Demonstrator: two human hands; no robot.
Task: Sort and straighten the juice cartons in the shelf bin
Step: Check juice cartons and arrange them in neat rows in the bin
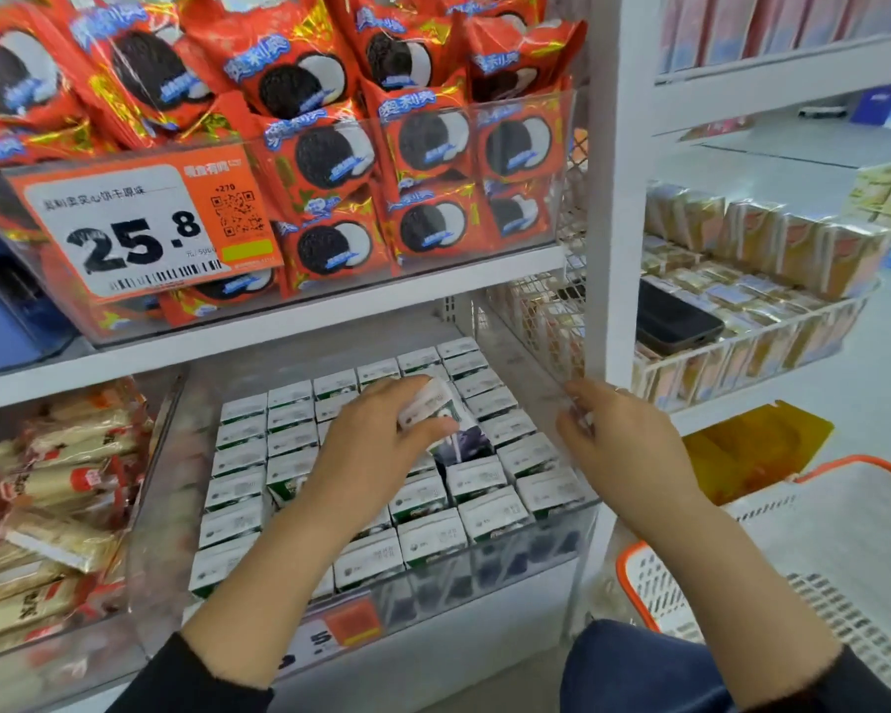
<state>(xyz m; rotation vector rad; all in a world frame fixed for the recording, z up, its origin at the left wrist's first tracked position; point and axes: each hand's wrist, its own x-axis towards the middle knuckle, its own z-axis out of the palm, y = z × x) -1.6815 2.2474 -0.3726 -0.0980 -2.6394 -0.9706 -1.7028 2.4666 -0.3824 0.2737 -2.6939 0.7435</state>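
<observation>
A clear plastic shelf bin [536,553] on the lower shelf holds several rows of small white-topped cartons [289,416] standing upright. My left hand [376,445] grips one carton [443,414], tilted and lifted partly out of a gap near the bin's middle right; its dark purple side shows. My right hand [623,440] rests on the bin's right wall, fingers curled over the clear edge. Both forearms cover some of the front rows.
Above is a clear bin of red cookie packs [423,146] with an orange price tag [135,229]. Wrapped bars [47,506] fill the bin at left. A white upright post [618,198] stands at right, a wire basket of yellow cartons [752,280] and a white-and-orange shopping basket [793,558] beyond.
</observation>
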